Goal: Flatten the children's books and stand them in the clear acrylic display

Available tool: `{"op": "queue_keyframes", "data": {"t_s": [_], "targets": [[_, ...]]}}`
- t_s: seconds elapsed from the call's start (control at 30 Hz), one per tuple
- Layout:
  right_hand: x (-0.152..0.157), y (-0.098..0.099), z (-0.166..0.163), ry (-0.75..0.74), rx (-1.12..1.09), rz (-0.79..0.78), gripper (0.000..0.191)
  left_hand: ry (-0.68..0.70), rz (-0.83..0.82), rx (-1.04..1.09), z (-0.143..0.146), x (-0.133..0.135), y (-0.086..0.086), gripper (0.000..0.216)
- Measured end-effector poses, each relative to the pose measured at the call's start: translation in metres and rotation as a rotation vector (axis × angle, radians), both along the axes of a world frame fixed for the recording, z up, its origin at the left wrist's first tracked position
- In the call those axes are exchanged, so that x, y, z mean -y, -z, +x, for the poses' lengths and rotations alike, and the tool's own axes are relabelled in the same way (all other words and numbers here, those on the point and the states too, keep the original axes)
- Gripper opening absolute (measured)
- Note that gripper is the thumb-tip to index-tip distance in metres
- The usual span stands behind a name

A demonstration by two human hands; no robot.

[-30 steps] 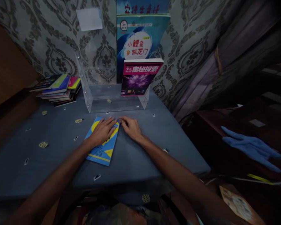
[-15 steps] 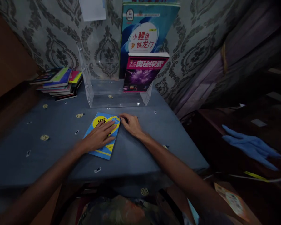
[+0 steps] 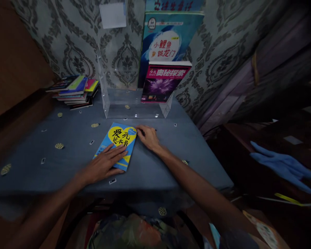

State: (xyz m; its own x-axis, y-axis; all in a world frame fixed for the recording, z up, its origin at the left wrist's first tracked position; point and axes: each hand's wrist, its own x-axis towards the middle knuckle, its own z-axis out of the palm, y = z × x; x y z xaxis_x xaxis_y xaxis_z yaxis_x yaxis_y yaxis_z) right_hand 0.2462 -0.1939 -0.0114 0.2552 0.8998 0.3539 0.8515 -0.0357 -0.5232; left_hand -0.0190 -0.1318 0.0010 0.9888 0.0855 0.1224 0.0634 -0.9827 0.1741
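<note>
A blue and yellow book (image 3: 121, 135) with a heart shape and black lettering lies closed on the cloth-covered table. My left hand (image 3: 106, 163) rests flat on the lower part of its cover, fingers spread. At the upper right corner of the book is my right hand (image 3: 148, 137), thumb and fingers drawn together in a pinch on the corner. Behind the book stands a clear acrylic rack (image 3: 134, 111). A magenta and purple book (image 3: 163, 83) leans in its right side, in front of a taller teal book (image 3: 168, 36).
Several books form a pile (image 3: 76, 90) at the back left of the table (image 3: 67, 169). A white paper (image 3: 113, 15) hangs on the patterned wall. To the right, beyond the table edge, are a blue glove (image 3: 283, 165) and a purple curtain (image 3: 229, 84).
My left hand has slid down the cover toward the near edge, uncovering the heart and lettering. My right hand stays at the corner. The camera view has shifted slightly.
</note>
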Motion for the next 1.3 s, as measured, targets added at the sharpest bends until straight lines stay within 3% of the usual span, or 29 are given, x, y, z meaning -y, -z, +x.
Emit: {"op": "queue_keyframes", "data": {"t_s": [0.4,0.7,1.0,1.3], "targets": [[0.0,0.002,-0.001,-0.117,-0.066,0.044,0.03,-0.258,0.105,0.134,0.038,0.045,0.013,0.049],[0.014,0.002,-0.008,-0.186,-0.057,0.012,0.029,-0.295,0.081,0.187,0.038,0.049,0.015,0.044],[0.054,0.001,-0.013,-0.362,-0.049,-0.093,0.056,-0.271,0.1,0.187,0.038,0.049,0.016,0.045],[0.059,0.003,-0.01,-0.473,-0.046,-0.165,0.093,-0.268,0.11,0.178,0.036,0.049,0.018,0.051]]}}
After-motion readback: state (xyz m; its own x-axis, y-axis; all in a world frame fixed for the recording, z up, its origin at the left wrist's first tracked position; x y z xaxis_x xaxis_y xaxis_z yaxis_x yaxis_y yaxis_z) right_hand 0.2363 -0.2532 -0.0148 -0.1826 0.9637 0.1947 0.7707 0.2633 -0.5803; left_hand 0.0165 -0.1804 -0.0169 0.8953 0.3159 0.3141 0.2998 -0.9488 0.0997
